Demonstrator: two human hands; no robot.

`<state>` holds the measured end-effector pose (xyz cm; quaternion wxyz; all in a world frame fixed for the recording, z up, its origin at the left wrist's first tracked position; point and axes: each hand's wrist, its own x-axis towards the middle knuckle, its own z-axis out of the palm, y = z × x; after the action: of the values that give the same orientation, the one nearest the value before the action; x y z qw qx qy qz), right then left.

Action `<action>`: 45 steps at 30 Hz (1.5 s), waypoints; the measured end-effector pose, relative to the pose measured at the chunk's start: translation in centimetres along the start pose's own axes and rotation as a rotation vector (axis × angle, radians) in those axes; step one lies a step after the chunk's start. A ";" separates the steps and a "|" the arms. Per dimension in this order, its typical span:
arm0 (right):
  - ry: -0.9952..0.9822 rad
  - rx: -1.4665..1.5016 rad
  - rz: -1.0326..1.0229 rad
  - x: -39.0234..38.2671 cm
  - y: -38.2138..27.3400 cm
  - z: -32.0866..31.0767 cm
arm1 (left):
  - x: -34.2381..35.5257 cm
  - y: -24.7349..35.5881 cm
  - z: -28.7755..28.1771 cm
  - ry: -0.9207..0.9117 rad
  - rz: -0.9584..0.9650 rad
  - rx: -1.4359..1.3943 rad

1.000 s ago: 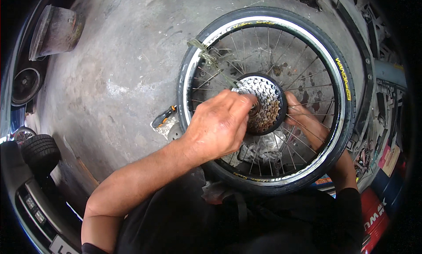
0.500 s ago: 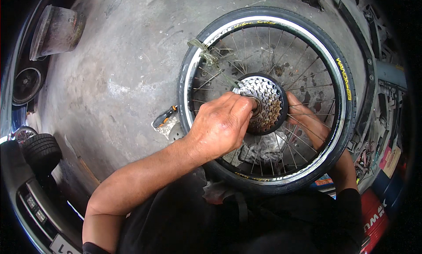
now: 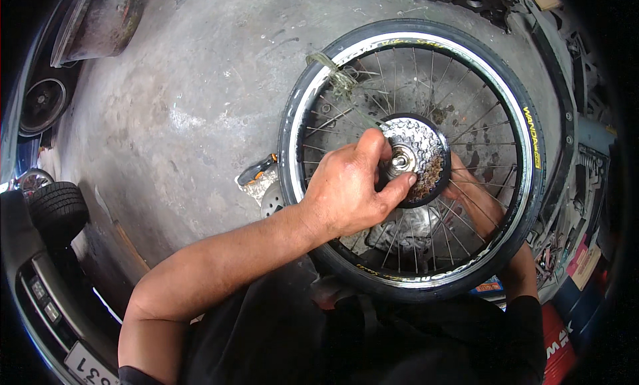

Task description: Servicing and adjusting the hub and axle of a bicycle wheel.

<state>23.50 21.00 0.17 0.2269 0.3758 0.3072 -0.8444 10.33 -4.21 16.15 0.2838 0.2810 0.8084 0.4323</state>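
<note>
A bicycle wheel (image 3: 536,185) with a black tyre and a white-and-black rim stands upright-tilted before me, its sprocket side toward me. At its hub sits a greasy sprocket cassette (image 3: 426,142), bright above and rusty brown below. My left hand (image 3: 349,185) is at the cassette, thumb and forefinger apart on either side of the exposed axle end (image 3: 399,162); the thumb tip rests against the sprockets. Its other fingers are hidden. My right hand (image 3: 459,178) reaches in behind the wheel by the hub, fingers hidden by the cassette. A tangle of string (image 3: 341,80) hangs on the rim.
An orange-and-black-handled tool (image 3: 257,170) lies left of the wheel, near a perforated metal disc (image 3: 271,202). A dirty bucket (image 3: 103,25) stands far left, a loose tyre (image 3: 60,212) and a car bumper (image 3: 40,285) nearer. Metal parts and tools crowd the right side.
My left thumb and forefinger have spread from a closed grasp over the axle end, which now shows. The wheel appears slightly farther right and lower in view.
</note>
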 end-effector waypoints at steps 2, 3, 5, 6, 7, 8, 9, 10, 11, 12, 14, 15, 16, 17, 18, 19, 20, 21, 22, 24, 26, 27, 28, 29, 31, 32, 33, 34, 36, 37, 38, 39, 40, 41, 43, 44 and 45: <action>-0.013 0.020 0.006 1.0 0.4 -0.4 | 0.0 -0.2 -0.2 0.017 0.071 0.071; 0.006 0.017 -0.004 0.3 0.0 -0.4 | 0.3 0.1 -0.3 0.011 0.085 0.056; -0.004 -0.074 -0.060 -0.6 -0.3 -0.5 | 0.6 0.4 -0.3 0.016 0.138 0.049; -0.017 -0.117 -0.085 -0.7 -0.3 -0.5 | 0.8 0.4 -0.2 0.011 0.142 0.049; -0.028 -0.160 -0.110 -0.9 -0.4 -0.6 | 1.1 0.4 -0.1 0.060 0.270 0.179; -0.038 -0.150 -0.109 -0.5 -0.2 -0.5 | 1.3 0.4 0.0 0.107 0.390 0.323; -0.035 -0.115 -0.094 0.0 -0.1 -0.3 | 1.2 0.6 -0.2 0.043 0.337 0.351; -0.032 -0.081 -0.080 0.4 0.0 -0.2 | 1.3 0.4 -0.1 0.037 0.334 0.362; 0.057 -0.008 -0.053 -0.3 -0.3 -0.2 | 1.4 0.5 -0.3 0.026 0.372 0.343; 0.086 -0.012 -0.066 -1.1 -0.6 -0.1 | 1.5 0.6 -0.4 0.014 0.412 0.322; -0.012 0.175 -0.063 0.2 0.2 -0.4 | 1.5 0.7 -0.2 -0.030 0.386 0.334; 0.054 0.221 -0.056 0.9 0.8 -0.5 | 1.7 0.4 0.1 -0.018 0.393 0.328; 0.043 0.232 -0.040 1.1 0.6 0.5 | 1.7 -0.1 0.1 0.002 0.395 0.314; -0.019 0.208 -0.049 0.7 0.7 0.7 | 1.8 -0.1 0.4 0.007 0.392 0.316; -0.081 0.185 -0.058 0.4 0.7 0.8 | 2.0 -0.2 0.5 0.005 0.388 0.349; -0.069 0.219 -0.044 1.4 1.8 -0.2 | 2.1 -0.3 0.5 -0.007 0.392 0.374; -0.131 0.282 -0.086 2.6 4.0 -3.6 | 2.3 -0.1 0.5 -0.024 0.411 0.380; -0.123 0.289 -0.096 2.3 3.8 -2.8 | 2.3 -0.4 0.3 -0.026 0.428 0.376; -0.161 0.268 -0.058 2.4 3.9 -1.7 | 2.1 -0.7 0.2 -0.029 0.430 0.339; -0.193 0.208 -0.027 1.9 3.1 0.5 | 1.9 -1.1 -0.2 -0.049 0.438 0.319; -0.141 0.169 -0.035 1.0 2.3 2.2 | 2.0 -1.1 0.0 -0.042 0.440 0.333; -0.143 0.171 -0.038 1.0 2.0 1.7 | 2.1 -1.0 0.1 -0.028 0.439 0.344; -0.052 -0.060 -0.138 1.2 1.6 0.6 | 2.2 -1.0 0.3 -0.029 0.441 0.347; 0.043 -0.292 -0.237 1.1 1.0 -0.9 | 2.3 -0.9 0.5 -0.032 0.443 0.360; 0.097 -0.336 -0.206 -1.4 -2.0 -3.2 | 2.7 -1.4 0.5 -0.027 0.441 0.385; 0.145 -0.226 -0.230 -2.9 -3.4 -4.4 | 3.0 -1.7 0.6 -0.032 0.449 0.409; 0.194 -0.226 -0.239 -4.3 -4.9 -6.7 | 3.3 -2.2 1.0 -0.043 0.461 0.424; 0.274 -0.453 -0.300 -4.7 -5.7 -10.3 | 3.6 -2.6 1.2 -0.032 0.478 0.459; 0.578 0.025 -0.295 -7.1 -6.6 -10.6 | 4.1 -2.5 1.0 0.016 0.467 0.494; 0.567 -0.089 -0.362 -6.4 -6.0 -15.8 | 4.4 -2.6 0.9 0.017 0.484 0.472; 0.559 -0.128 -0.346 -8.0 -7.3 -15.8 | 4.5 -2.8 0.5 0.027 0.469 0.499; 0.605 -0.235 -0.406 -9.5 -8.4 -14.8 | 4.6 -2.8 0.3 0.034 0.483 0.496; 0.657 -0.340 -0.464 -10.8 -8.8 -13.8 | 4.7 -2.7 0.4 0.037 0.499 0.488; 0.662 -0.328 -0.470 -11.2 -8.5 -12.5 | 4.9 -2.3 0.7 0.029 0.510 0.492; 0.813 -0.866 -0.771 -10.9 -7.6 -7.9 | 4.8 -1.6 1.0 0.021 0.392 0.506; 0.913 -1.199 -0.631 -11.8 -7.9 -3.7 | 4.7 -1.6 1.0 0.024 0.388 0.516; 0.964 -1.259 -0.617 -11.4 -7.0 -2.7 | 4.7 -1.4 1.2 0.038 0.344 0.468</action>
<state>27.56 29.53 10.00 -0.0025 0.3977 0.8713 -0.2876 7.70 -0.91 13.36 0.1184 0.4637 0.8319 0.2808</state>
